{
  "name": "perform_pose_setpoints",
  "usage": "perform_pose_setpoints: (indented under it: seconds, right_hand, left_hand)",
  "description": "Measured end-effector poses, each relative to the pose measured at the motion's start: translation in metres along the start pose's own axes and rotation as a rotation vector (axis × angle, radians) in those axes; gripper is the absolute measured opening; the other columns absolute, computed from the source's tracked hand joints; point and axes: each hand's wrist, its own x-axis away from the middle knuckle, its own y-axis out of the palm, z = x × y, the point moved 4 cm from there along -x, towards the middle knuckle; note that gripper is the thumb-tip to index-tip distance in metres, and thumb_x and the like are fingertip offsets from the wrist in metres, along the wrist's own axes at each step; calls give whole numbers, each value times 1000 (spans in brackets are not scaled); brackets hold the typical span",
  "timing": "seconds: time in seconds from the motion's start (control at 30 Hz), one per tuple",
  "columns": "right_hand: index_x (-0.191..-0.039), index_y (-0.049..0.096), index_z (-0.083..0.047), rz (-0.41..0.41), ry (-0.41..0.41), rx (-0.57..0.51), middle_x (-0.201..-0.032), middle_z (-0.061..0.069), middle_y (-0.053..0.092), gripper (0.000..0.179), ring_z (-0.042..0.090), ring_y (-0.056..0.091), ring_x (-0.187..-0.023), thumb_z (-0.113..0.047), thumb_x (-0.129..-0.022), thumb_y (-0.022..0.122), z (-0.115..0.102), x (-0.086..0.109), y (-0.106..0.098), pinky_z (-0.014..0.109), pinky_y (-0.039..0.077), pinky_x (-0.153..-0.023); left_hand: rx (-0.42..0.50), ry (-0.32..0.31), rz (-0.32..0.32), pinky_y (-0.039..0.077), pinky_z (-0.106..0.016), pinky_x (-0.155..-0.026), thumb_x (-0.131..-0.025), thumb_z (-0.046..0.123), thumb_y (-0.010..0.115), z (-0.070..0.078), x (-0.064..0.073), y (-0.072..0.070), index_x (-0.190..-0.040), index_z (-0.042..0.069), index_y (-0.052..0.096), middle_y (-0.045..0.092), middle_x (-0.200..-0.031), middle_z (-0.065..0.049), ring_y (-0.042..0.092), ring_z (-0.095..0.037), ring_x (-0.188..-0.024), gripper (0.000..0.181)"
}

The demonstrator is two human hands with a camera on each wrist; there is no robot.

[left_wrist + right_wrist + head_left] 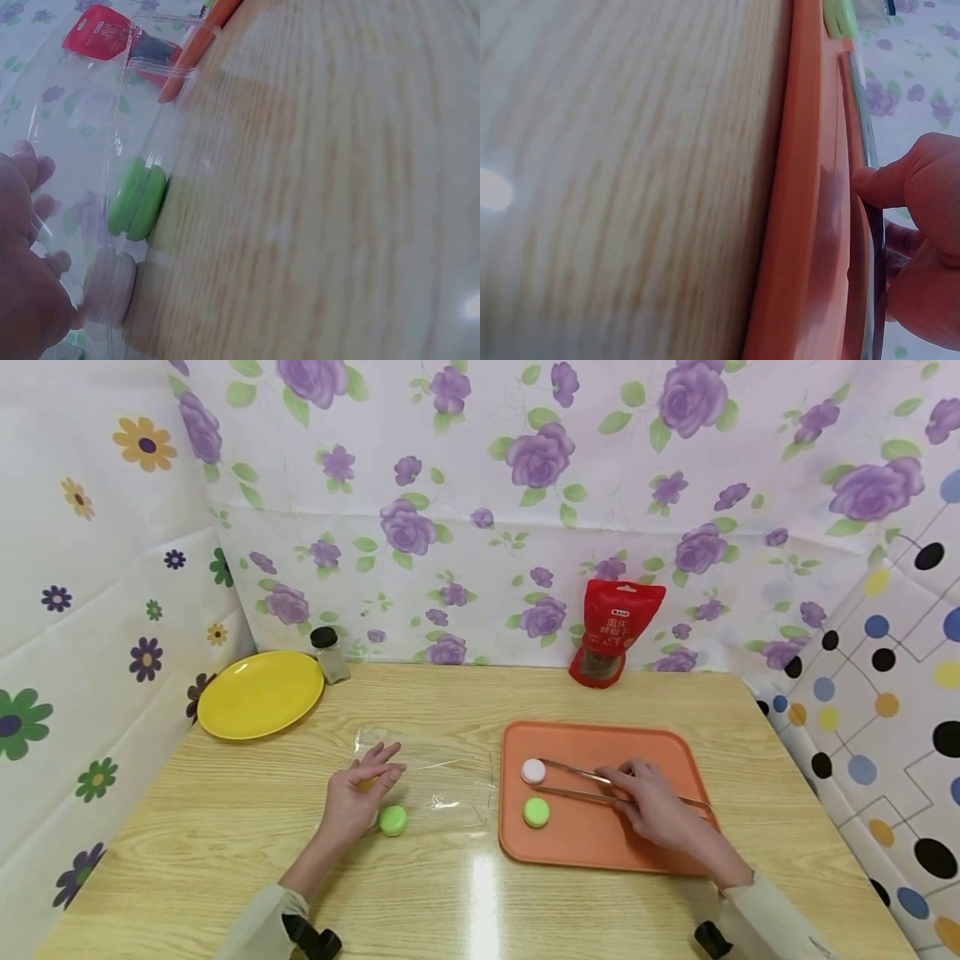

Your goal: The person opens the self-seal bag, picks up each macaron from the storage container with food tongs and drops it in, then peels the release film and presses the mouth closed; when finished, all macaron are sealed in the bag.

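In the head view my right hand (pixel 652 797) holds metal tongs (pixel 577 793) low over the orange tray (pixel 600 843). The tong tips lie on either side of a white macaron (pixel 533 771), and a green macaron (pixel 536 812) sits in front of it. My left hand (pixel 356 797) pinches the near left edge of a clear plastic box (pixel 450 777). Inside the box is another green macaron (pixel 137 199). A pale macaron (pixel 110 285) stands beside it, close to my thumb (pixel 56 322); from above, my hand mostly covers that spot.
A yellow plate (pixel 258 697) lies at the back left with a black-capped jar (pixel 330 656) by its rim. Against the flowered cloth stands a red food pouch (pixel 611 631). Wood tabletop (pixel 420 893) runs along the front.
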Motion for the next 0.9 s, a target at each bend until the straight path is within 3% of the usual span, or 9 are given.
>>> perform_pose_setpoints:
  seconds: [0.2, 0.43, 0.67, 0.9]
  right_hand:
    - [-130, 65, -7, 0, -14, 7, -99, 6, 55, 52, 21, 45, -82, 6, -82, 79, -1, -8, 3, 37, 39, -70]
    - [-131, 65, -9, -29, 19, -21, -99, 6, 54, 50, 21, 44, -82, 7, -85, 75, -3, -10, 6, 35, 39, -68]
    - [-132, 64, -10, -15, 14, -15, -100, 6, 54, 52, 22, 46, -84, 9, -85, 74, -6, -13, 5, 36, 42, -67]
    - [-129, 65, -10, 16, -78, -20, -101, 8, 57, 51, 25, 48, -87, 10, -83, 75, -23, -22, -2, 40, 44, -71]
  left_hand:
    - [-7, 1, 6, 6, -74, -109, -89, -11, 68, 5, 0, 1, -92, -10, 74, 63, -121, -29, 41, -51, -133, 7]
    - [-17, -2, -8, 7, -77, -106, -89, -14, 66, 31, 1, 3, -91, -16, 71, 60, -120, -36, 39, -56, -132, 6]
    - [-18, -7, -2, 7, -75, -108, -89, -12, 67, 5, -1, 1, -92, -12, 73, 62, -122, -32, 39, -52, -133, 7]
    - [-3, -2, -5, 6, -73, -110, -90, -5, 70, 2, -1, 1, -93, -7, 75, 64, -122, -26, 40, -50, -134, 7]
